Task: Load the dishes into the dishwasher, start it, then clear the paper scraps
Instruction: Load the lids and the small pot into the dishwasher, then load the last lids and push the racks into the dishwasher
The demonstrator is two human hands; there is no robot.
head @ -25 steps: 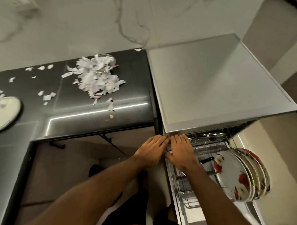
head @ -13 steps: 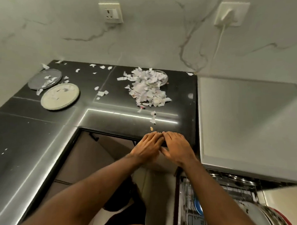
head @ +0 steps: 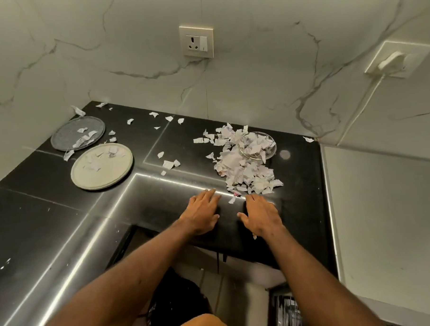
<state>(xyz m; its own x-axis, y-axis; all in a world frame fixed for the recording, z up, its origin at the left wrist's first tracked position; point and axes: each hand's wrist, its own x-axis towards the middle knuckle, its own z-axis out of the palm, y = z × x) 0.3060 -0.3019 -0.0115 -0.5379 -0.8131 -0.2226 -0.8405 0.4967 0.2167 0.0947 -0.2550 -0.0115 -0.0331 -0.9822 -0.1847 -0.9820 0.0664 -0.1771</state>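
Observation:
A heap of torn paper scraps (head: pixel 243 166) lies on the black counter (head: pixel 161 197), spilling out of a small glass bowl (head: pixel 257 146). My left hand (head: pixel 202 212) and my right hand (head: pixel 260 216) lie palm down with straight fingers just in front of the heap, a hand's width apart, holding nothing. A cream plate (head: pixel 102 166) and a grey plate (head: pixel 78 133) sit at the back left, each with scraps on it. The dishwasher's grey top (head: pixel 383 204) is at the right; a sliver of its rack (head: pixel 288 312) shows below.
Loose scraps (head: pixel 168 163) are scattered over the counter between the plates and the heap. The marble wall carries a socket (head: pixel 196 41) and a plugged-in cable (head: pixel 393 62). The counter is L-shaped, with a gap under its front edge.
Both hands left the dishwasher's front edge and moved up and forward onto the counter, spreading apart near the paper heap. The view swung left and up, away from the plates in the rack.

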